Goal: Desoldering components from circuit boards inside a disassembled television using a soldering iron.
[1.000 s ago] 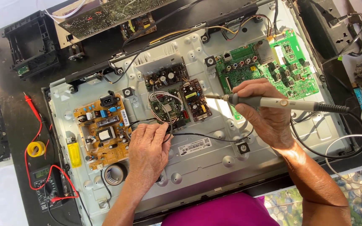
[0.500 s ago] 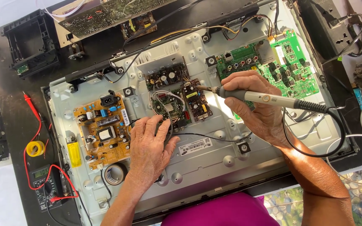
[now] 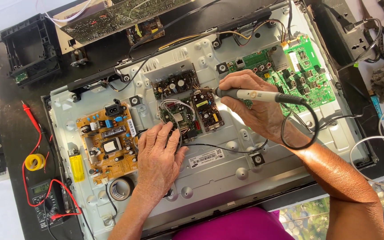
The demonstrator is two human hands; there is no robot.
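My left hand point(image 3: 158, 153) lies flat, fingers spread, steadying the small circuit board point(image 3: 187, 113) at the middle of the grey metal chassis point(image 3: 227, 164), so my right hand point(image 3: 256, 104), fingers wrapped round the soldering iron point(image 3: 256, 94), can bring its tip to that board's upper edge.

Black table point(image 3: 10, 133) is carrying an opened flat-screen chassis point(image 3: 227, 164), lying across the middle. Multimeter point(image 3: 43, 195) with red leads and a yellow tape roll point(image 3: 35, 162) are lying near left. Black plastic frame point(image 3: 30, 49) is sitting far left; loose circuit board point(image 3: 112, 18) is resting far centre.
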